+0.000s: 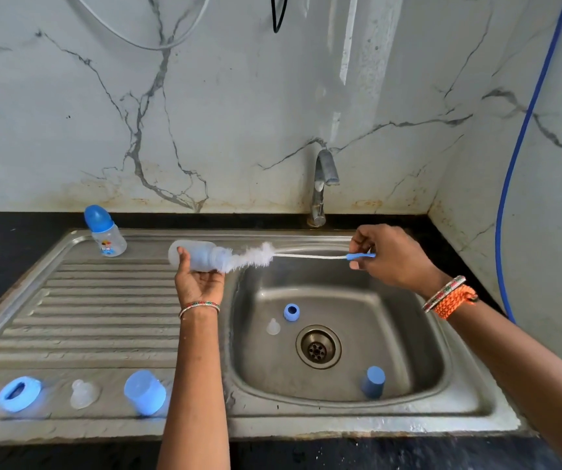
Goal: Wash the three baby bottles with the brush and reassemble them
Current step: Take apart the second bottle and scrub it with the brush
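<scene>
My left hand [200, 281] holds a clear bottle body [198, 256] on its side above the drainboard, mouth pointing right. My right hand [388, 256] grips the blue handle of a white bottle brush [259, 257]; its bristles sit partly inside the bottle mouth. An assembled bottle with a blue cap [105, 230] stands at the back of the drainboard. In the sink basin [408, 334] lie a blue ring [291, 312], a clear nipple [273, 327] and a blue cap [373, 381]. On the front edge lie a blue ring [18, 393], a clear nipple [83, 393] and a blue cap [145, 391].
The tap [322, 184] stands at the back of the sink and no water runs from it. A ribbed steel drainboard [103, 317] stretches left of the basin. A blue hose [523, 137] hangs down the right wall. Black countertop surrounds the sink.
</scene>
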A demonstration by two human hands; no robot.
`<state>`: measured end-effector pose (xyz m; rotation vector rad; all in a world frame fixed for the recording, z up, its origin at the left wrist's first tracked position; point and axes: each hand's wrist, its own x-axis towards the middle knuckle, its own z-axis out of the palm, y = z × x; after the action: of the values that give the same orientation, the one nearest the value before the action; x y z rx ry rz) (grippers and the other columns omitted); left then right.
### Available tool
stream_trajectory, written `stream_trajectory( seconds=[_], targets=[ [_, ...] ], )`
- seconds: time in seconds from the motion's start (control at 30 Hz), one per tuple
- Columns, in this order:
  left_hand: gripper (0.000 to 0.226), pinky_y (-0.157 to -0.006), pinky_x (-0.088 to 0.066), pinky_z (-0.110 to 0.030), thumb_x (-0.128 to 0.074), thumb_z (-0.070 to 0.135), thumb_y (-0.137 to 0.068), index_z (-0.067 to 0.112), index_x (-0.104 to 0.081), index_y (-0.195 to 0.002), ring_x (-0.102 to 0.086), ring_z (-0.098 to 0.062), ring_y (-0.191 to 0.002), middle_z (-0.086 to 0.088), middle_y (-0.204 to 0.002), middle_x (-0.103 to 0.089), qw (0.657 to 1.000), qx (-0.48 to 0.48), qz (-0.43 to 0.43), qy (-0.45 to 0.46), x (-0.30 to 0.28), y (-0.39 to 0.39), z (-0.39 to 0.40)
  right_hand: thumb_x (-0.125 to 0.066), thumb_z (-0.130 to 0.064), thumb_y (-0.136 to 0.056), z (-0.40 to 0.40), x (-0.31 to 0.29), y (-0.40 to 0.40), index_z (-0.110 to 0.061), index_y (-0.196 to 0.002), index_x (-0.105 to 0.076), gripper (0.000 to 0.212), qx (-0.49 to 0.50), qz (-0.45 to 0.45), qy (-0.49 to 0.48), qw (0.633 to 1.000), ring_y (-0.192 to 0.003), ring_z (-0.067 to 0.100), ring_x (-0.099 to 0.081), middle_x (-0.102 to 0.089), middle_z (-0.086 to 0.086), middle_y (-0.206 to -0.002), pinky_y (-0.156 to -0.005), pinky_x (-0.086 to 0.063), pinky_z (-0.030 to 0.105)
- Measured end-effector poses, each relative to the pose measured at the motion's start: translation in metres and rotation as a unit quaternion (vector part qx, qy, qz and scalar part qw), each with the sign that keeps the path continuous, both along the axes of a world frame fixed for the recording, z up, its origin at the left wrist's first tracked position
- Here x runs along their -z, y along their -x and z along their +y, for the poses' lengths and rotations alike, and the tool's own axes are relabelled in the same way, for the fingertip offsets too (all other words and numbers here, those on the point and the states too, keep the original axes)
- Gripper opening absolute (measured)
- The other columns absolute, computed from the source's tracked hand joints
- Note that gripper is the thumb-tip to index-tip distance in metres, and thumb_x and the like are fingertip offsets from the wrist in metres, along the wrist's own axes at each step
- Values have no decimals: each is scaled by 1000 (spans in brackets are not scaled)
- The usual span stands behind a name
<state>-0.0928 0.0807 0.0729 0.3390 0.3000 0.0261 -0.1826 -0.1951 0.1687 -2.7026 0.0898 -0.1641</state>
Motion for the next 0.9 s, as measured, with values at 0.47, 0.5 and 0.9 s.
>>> stream_trajectory(
  seconds=[0.47,0.5,0.9],
  targets=[
    [28,-107,-36,-51,-62,25,-85,4,-55,-102,-57,-28,-110,-11,-96,-65,1000,-1,-19,22,-2,-4,-6,-79,-24,-74,4,3,4,-20,-74,-66,14,37,-56,-19,998,-74,14,-61,-68,-5,-75,-69,-52,34],
    [38,-106,-37,-51,-70,23,-75,4,-54,-104,-59,-28,-105,-12,-98,-64,999,-2,-28,36,-6,-1,-5,-77,-24,-77,2,-1,2,-17,-73,-67,13,20,6,-61,998,-69,13,-61,-68,-3,-70,-67,-51,32],
    [39,-104,-40,-49,-64,32,-82,3,-52,-107,-59,-30,-104,-13,-104,-61,999,25,16,15,2,1,3,-69,-23,-82,11,-1,7,-20,-79,-66,5,4,-128,60,990,-82,16,-55,-63,-5,-77,-74,-37,29]
  ],
)
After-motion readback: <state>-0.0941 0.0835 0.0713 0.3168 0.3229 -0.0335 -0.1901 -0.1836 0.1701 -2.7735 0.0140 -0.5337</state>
